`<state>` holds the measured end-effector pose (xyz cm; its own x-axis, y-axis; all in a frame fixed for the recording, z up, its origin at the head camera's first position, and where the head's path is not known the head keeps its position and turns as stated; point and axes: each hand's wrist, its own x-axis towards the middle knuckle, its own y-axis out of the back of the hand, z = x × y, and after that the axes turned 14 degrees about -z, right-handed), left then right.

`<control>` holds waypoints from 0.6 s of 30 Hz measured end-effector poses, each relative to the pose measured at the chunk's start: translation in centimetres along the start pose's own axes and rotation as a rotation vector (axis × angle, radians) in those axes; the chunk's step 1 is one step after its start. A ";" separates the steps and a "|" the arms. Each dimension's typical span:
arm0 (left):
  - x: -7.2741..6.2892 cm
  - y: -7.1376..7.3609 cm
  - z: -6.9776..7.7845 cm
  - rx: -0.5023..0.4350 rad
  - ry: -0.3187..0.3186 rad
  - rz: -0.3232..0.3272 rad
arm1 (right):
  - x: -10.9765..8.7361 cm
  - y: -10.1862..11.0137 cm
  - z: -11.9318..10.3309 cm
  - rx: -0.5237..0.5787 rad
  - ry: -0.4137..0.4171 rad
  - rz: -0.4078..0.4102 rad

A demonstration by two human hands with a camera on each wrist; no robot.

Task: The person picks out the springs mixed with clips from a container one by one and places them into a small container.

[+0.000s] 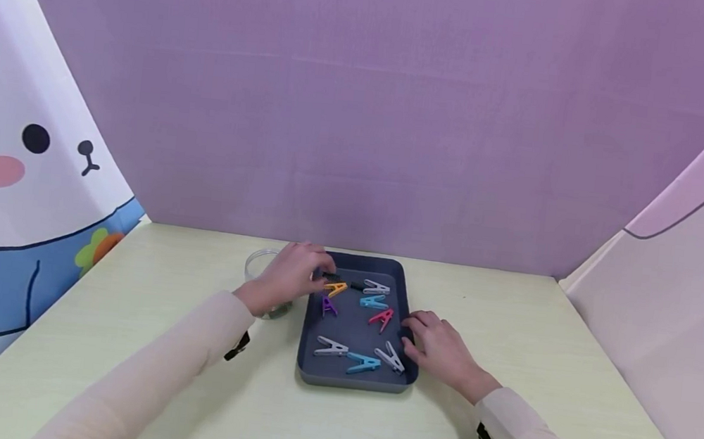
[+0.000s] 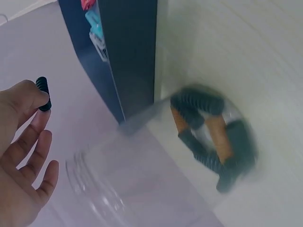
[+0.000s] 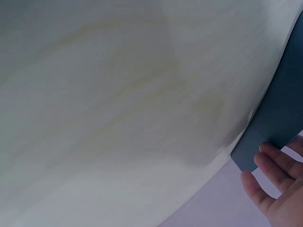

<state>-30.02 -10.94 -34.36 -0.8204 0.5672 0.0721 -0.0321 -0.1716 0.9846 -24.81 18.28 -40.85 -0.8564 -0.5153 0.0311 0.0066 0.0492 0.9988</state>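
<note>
My left hand (image 1: pixel 296 274) is over the far left edge of the grey tray (image 1: pixel 350 329). In the left wrist view its thumb and forefinger pinch a small dark ridged cylinder (image 2: pixel 43 93), the other fingers spread loosely. A clear jar (image 2: pixel 104 182) stands just left of the tray, partly behind that hand in the head view. Several dark ridged cylinders (image 2: pixel 201 101) and orange-brown pieces (image 2: pixel 220 137) lie in its bottom. My right hand (image 1: pixel 442 345) is at the tray's right side, relaxed fingertips (image 3: pixel 270 151) against the outer wall.
In the tray lie a yellow clothespin (image 1: pixel 337 289), a purple one (image 1: pixel 328 307), a red one (image 1: pixel 383 318), blue ones (image 1: pixel 363 363) and several grey ones (image 1: pixel 331 347). Another dark piece (image 1: pixel 357 286) lies near the far end. A purple cloth wall (image 1: pixel 359 142) rises behind the pale table (image 1: pixel 508 312).
</note>
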 end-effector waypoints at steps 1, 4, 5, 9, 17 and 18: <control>-0.2 0.2 -0.2 0.002 0.006 0.006 | 0.0 0.0 0.0 0.001 0.000 -0.001; -0.7 0.8 -1.0 0.015 0.016 0.035 | 0.0 0.1 0.0 0.004 -0.003 -0.007; -0.9 1.0 -1.2 0.015 0.016 0.046 | 0.0 0.1 0.0 0.005 -0.004 -0.009; -1.6 1.6 -2.4 0.003 0.015 0.098 | 0.0 0.0 0.0 0.007 -0.008 -0.013; -2.9 2.1 -4.6 0.004 0.043 0.184 | 0.1 -0.1 0.2 0.008 -0.007 -0.009; -3.0 2.1 -4.7 0.006 0.046 0.191 | 0.1 -0.1 0.2 0.008 -0.007 -0.009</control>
<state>-30.31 -16.84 -33.27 -0.8365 0.4874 0.2503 0.1296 -0.2679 0.9547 -24.96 18.38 -40.99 -0.8602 -0.5095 0.0222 -0.0049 0.0518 0.9986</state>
